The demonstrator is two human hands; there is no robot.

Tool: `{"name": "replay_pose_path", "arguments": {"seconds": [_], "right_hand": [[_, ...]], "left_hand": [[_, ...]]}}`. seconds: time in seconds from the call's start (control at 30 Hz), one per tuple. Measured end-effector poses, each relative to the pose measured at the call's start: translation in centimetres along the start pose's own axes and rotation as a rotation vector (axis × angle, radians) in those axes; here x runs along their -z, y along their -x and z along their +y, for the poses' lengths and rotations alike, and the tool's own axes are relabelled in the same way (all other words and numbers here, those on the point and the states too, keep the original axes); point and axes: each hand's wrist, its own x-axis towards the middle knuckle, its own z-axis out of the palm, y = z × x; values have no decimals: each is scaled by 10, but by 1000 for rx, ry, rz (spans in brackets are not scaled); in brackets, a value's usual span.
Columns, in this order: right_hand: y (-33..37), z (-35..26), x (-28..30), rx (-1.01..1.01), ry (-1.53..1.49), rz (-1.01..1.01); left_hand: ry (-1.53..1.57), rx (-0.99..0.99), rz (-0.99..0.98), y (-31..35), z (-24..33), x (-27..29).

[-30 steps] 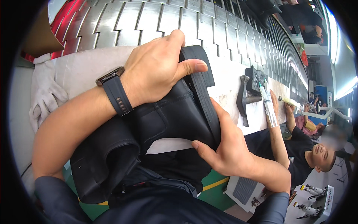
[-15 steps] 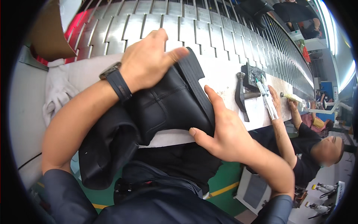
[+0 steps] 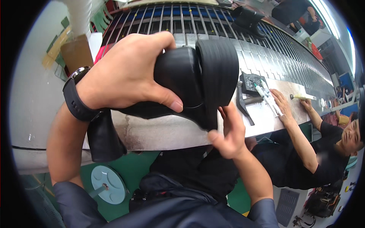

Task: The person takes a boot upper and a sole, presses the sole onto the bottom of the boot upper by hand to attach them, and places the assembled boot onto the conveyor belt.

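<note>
A black leather boot [image 3: 176, 74] with a thick ridged sole [image 3: 220, 72] is raised in front of me, its sole turned to the right. My left hand [image 3: 129, 74] is closed round the boot's rounded end, thumb across the leather. A dark watch sits on that wrist. Below the wrist hangs a soft black shaft [image 3: 104, 138]; where it meets the boot is hidden. At the sole's near end is my right hand [image 3: 232, 133], slightly blurred, thumb and fingers apart; I cannot make out how firmly it touches.
Right of the boot lie a hammer [image 3: 243, 104], a dark block [image 3: 253, 81] and white tubes [image 3: 268, 98] with green tips. A co-worker's hand [image 3: 281, 104] rests beside them. Behind runs a slatted metal conveyor [image 3: 262, 59], carrying another black boot [image 3: 247, 22]. A light-blue stool [image 3: 108, 184] stands below.
The boot has been turned, so its rounded end and sole edge now face me more. My left hand has shifted its hold. The right hand has loosened from the sole. The view has moved.
</note>
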Motion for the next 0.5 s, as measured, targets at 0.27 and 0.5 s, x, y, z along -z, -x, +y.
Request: {"name": "replay_pose_path", "arguments": {"seconds": [0.27,0.5], "right_hand": [[-104,-28,47,-261,-740,265],[-140,-47,44,-210,-458,257]], "left_hand": [[-155,2,-153,-43,35,7],[-105,105,-315,-83,41,5]]}}
